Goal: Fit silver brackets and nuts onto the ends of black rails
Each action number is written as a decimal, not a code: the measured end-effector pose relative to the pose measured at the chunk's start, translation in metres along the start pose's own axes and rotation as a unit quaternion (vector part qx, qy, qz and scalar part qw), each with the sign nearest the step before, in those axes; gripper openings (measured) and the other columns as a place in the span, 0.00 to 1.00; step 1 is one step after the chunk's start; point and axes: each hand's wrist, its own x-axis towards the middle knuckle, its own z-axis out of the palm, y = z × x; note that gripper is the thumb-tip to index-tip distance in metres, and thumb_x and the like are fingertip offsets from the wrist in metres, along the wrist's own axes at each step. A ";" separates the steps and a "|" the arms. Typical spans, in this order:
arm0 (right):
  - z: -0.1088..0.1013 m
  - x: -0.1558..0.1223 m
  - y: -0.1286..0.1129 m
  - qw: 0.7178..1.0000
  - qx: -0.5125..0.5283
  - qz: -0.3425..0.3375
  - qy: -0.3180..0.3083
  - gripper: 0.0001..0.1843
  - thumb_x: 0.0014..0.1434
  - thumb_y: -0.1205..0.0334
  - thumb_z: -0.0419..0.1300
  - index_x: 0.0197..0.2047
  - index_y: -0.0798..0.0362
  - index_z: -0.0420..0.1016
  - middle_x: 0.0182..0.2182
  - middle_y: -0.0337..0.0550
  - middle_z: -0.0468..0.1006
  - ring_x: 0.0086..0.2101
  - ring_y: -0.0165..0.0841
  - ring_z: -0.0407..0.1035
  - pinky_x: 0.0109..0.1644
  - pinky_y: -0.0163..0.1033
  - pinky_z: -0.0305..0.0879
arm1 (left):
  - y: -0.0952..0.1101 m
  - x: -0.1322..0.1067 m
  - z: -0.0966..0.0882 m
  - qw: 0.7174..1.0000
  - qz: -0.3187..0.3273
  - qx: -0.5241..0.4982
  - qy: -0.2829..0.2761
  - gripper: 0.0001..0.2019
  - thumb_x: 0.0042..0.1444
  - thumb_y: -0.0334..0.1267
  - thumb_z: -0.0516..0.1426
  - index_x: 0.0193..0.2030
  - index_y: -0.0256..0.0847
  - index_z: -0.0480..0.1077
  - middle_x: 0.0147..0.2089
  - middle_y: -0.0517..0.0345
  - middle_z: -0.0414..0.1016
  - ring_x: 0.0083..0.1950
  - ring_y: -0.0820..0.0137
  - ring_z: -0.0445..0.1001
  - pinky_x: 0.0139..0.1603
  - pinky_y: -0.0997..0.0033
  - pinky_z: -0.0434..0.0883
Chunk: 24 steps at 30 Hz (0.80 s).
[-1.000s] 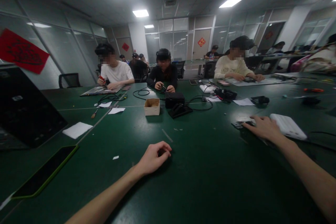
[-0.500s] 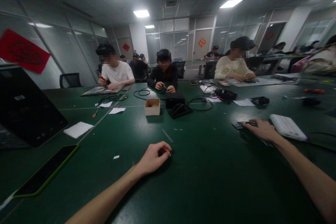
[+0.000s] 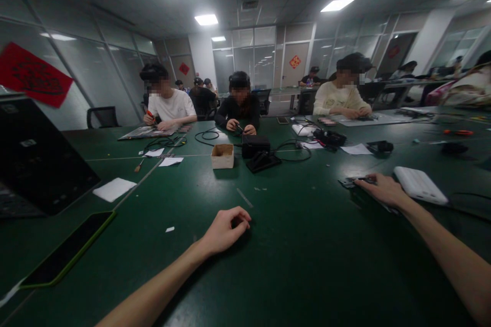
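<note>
"What's the left hand [image 3: 224,232] doing?"

"Lying loosely curled on the green workbench [image 3: 307,276], nothing visible in it."

"And the right hand [image 3: 383,190]?"

"Its fingertips [image 3: 367,179] rest on a small dark flat part [image 3: 351,182], just beside a white plastic case [image 3: 421,185]."

"Anything else nearby?"

"A phone in a green case [image 3: 67,248] lies toward the near left corner; a small cardboard box [image 3: 222,156] sits farther along."

Electronics workshop, long green workbenches [image 3: 307,245]
</note>
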 end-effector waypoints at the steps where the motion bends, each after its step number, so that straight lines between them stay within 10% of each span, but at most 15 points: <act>1: -0.002 -0.002 -0.002 1.000 0.003 0.007 -0.010 0.34 0.58 0.41 0.49 0.51 0.63 0.70 0.45 0.63 0.75 0.44 0.50 0.71 0.45 0.47 0.66 | 0.000 0.000 0.000 1.000 0.001 -0.001 -0.001 0.08 0.57 0.34 0.53 0.40 0.38 0.72 0.34 0.59 0.77 0.33 0.71 0.74 0.35 0.74 0.67; 7: -0.020 -0.024 -0.017 0.999 -0.017 0.036 -0.008 0.44 0.59 0.37 0.47 0.64 0.66 0.51 0.57 0.70 0.62 0.55 0.53 0.61 0.53 0.48 0.61 | 0.003 0.000 -0.001 1.000 0.001 -0.004 -0.003 0.07 0.57 0.34 0.54 0.40 0.38 0.72 0.34 0.59 0.77 0.33 0.71 0.73 0.34 0.74 0.67; 13: -0.025 -0.035 -0.032 0.995 -0.054 0.049 -0.069 0.22 0.59 0.51 0.52 0.44 0.62 0.74 0.40 0.61 0.76 0.41 0.50 0.72 0.39 0.44 0.64 | 0.002 0.000 -0.001 1.000 0.003 -0.006 -0.005 0.07 0.56 0.33 0.54 0.39 0.37 0.71 0.33 0.59 0.77 0.32 0.71 0.73 0.34 0.75 0.67; 24: -0.035 -0.040 -0.041 0.995 -0.021 0.063 -0.069 0.19 0.58 0.50 0.56 0.40 0.58 0.76 0.33 0.54 0.78 0.37 0.44 0.72 0.34 0.39 0.61 | 0.000 0.002 0.000 1.000 0.006 -0.001 -0.009 0.07 0.56 0.33 0.54 0.39 0.37 0.71 0.33 0.59 0.77 0.33 0.71 0.74 0.34 0.74 0.67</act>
